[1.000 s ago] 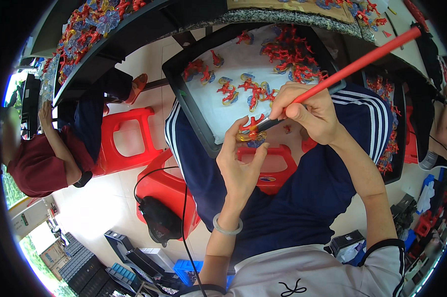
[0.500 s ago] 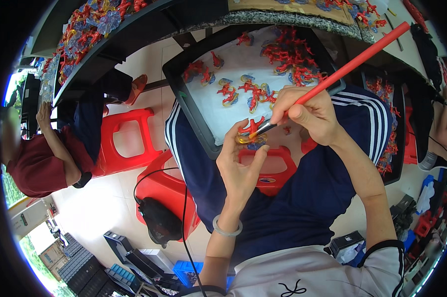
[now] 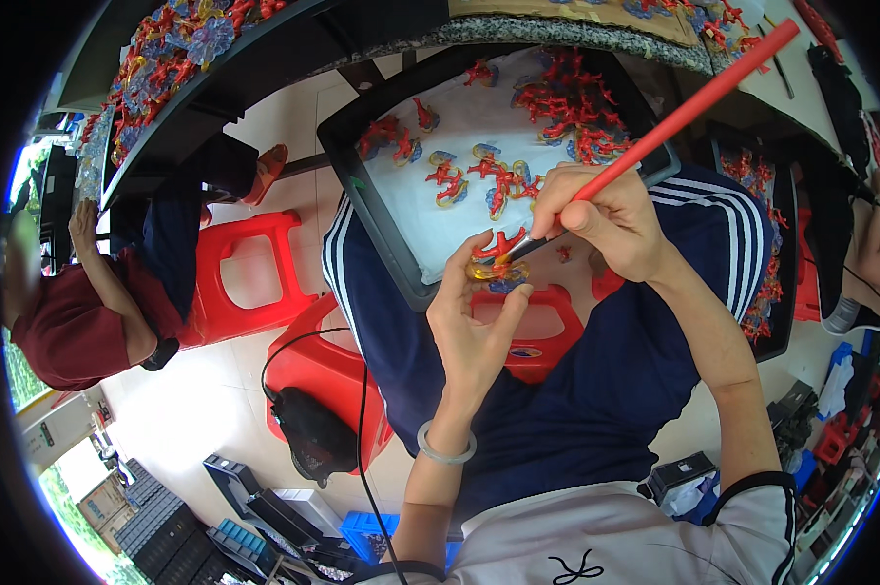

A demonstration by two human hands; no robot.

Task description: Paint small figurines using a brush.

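Observation:
Between the thumb and fingers of my left hand (image 3: 471,327) is a small figurine (image 3: 501,263), red on top with clear yellow and blue parts below. My right hand (image 3: 611,219) grips a paintbrush (image 3: 688,117) with a long, thick red handle, slanting up to the right. The brush tip meets the figurine at its yellow and red part. Just beyond my hands, a black tray (image 3: 375,219) lined with a white sheet rests by my knees. Several similar red, yellow and blue figurines (image 3: 503,183) lie in it, with a dense pile (image 3: 572,107) at its far right.
Red plastic stools (image 3: 250,273) stand to the left, one bearing a black bag (image 3: 315,434). A co-worker in a dark red shirt (image 3: 89,317) sits at far left. More figurines fill a tray (image 3: 182,44) at upper left and another black tray (image 3: 776,331) at right. A thin black cable hangs beside my left arm.
The brush has shifted slightly down and left, its tip now lower against the figurine. My left hand keeps nearly the same place, still holding the figurine.

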